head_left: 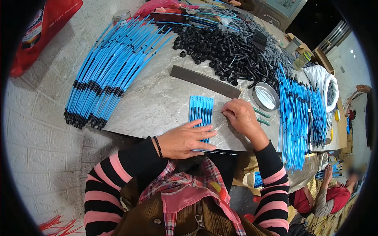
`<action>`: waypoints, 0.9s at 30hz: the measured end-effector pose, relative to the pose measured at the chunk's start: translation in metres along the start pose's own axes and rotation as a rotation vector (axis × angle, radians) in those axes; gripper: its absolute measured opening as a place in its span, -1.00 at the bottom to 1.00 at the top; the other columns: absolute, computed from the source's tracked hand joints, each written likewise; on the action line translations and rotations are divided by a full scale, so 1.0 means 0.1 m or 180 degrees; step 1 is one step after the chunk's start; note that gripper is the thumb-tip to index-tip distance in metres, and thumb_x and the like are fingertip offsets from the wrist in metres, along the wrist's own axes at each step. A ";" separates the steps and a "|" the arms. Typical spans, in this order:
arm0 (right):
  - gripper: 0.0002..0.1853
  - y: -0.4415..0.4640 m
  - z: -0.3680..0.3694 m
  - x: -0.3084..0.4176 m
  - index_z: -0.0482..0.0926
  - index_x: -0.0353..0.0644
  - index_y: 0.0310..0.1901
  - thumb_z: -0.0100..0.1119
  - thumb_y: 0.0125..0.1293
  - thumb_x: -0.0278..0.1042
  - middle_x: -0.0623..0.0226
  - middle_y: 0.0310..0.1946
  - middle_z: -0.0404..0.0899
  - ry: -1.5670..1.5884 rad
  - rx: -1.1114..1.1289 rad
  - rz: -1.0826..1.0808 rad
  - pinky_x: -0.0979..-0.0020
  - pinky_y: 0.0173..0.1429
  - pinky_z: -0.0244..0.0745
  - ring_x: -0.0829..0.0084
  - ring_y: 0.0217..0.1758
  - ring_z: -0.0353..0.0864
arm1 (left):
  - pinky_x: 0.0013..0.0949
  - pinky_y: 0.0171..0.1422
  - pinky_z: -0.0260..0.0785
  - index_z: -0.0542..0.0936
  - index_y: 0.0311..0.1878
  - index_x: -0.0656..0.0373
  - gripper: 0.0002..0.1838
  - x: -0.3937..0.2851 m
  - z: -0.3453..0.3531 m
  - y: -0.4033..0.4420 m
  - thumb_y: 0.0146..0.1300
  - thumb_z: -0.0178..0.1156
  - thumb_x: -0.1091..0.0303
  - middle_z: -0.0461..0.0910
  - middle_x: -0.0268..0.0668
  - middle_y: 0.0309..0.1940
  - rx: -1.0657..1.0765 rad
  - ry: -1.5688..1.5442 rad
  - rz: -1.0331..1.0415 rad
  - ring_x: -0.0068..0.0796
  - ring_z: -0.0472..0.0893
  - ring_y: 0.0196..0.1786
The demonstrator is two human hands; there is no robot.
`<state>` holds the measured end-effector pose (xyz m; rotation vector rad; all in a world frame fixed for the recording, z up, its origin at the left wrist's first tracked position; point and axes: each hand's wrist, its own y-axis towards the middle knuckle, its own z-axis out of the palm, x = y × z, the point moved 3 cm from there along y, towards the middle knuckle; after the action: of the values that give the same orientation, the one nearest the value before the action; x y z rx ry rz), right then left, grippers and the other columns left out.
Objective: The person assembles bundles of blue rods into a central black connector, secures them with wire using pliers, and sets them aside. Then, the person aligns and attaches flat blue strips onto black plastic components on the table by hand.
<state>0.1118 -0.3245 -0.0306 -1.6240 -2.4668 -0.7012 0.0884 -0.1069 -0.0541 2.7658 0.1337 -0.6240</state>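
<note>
My left hand (185, 139) lies with its fingers apart across a row of several flat blue strips (201, 103), side by side with black sections along them. The strips' upper ends stick out above my fingers. Just right of the row, my right hand (242, 118) has thumb and forefinger pinched together. Whatever is between those fingertips is too small to make out. Green-handled pliers (263, 118) lie partly hidden beside my right wrist. Beyond both hands a dark rectangular bar (204, 81) rests slantwise on the table (138, 106).
A large bundle of blue rods (106, 70) with black ends lies left. Black plastic parts (224, 47) are heaped at the back. A round tin (265, 96) holds white sticks. More blue rods (293, 114) hang over the right edge. Another person (327, 192) sits at lower right.
</note>
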 end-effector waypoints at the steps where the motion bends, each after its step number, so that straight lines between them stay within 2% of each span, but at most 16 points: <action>1: -0.95 0.00 -0.01 0.01 0.60 -0.16 -0.41 0.27 0.05 -0.47 0.27 -0.47 0.55 -0.0007 -0.0019 -0.0024 0.19 -0.25 0.40 0.14 -0.32 0.55 | 0.04 0.51 -0.05 0.45 0.27 -0.23 -0.51 0.00 0.00 0.00 0.25 0.20 0.24 0.29 -0.18 0.38 0.0008 -0.0001 -0.0004 -0.13 0.21 0.47; 16: -0.94 0.07 0.08 0.07 0.59 -0.18 -0.41 0.27 0.05 -0.51 0.24 -0.47 0.55 0.0077 -0.0039 -0.0111 0.20 -0.25 0.42 0.13 -0.33 0.55 | 0.03 0.52 -0.06 0.43 0.29 -0.24 -0.47 0.00 -0.01 0.01 0.23 0.20 0.27 0.25 -0.16 0.40 0.0092 -0.0013 -0.0050 -0.13 0.19 0.47; 22: -0.98 0.13 0.14 0.06 0.59 -0.12 -0.42 0.23 0.09 -0.42 0.29 -0.47 0.55 0.0292 -0.0104 -0.0184 0.17 -0.25 0.38 0.14 -0.30 0.54 | 0.03 0.52 -0.07 0.39 0.33 -0.25 -0.35 -0.01 -0.02 0.00 0.12 0.27 0.34 0.22 -0.17 0.42 0.0125 -0.0055 -0.0045 -0.13 0.17 0.48; 27: -0.96 0.14 0.16 0.11 0.58 -0.14 -0.42 0.24 0.09 -0.42 0.26 -0.46 0.57 0.0149 -0.0038 -0.0209 0.16 -0.25 0.41 0.13 -0.29 0.55 | 0.03 0.53 -0.08 0.36 0.35 -0.27 -0.24 0.00 -0.01 0.00 0.02 0.32 0.41 0.21 -0.18 0.43 0.0119 -0.0044 -0.0040 -0.13 0.16 0.49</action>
<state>0.1227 -0.3042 -0.0365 -1.5189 -2.4975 -0.7550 0.0887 -0.1070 -0.0535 2.7981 0.1378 -0.6552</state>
